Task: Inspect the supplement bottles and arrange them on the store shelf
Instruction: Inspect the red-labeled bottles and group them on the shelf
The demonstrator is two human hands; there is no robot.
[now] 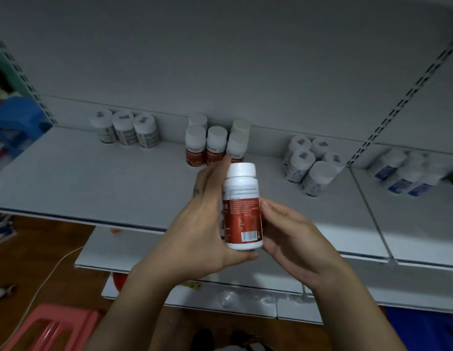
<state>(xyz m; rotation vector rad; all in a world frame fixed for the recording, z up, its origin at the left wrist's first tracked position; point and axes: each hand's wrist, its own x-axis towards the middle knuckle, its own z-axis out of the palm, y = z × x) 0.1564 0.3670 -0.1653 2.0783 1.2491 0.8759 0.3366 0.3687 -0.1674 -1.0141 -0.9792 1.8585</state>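
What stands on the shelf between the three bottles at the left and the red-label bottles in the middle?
Nothing: in the head view that stretch of the shelf is bare between the three left bottles and the red-label bottles.

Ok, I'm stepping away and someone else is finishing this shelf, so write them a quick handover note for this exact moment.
Left hand: holds the red-label bottle from behind, thumb under its base.
Right hand: grips the bottle's other side, thumb on the label.
Bottle: upright, capped, barcode side toward the camera, held in front of the shelf, not yet placed.
Done: red cluster stands mid-shelf, with the grey-label group to its left and the blue-label group to its right.
Left: finish checking this bottle, then probably set it with the red cluster.
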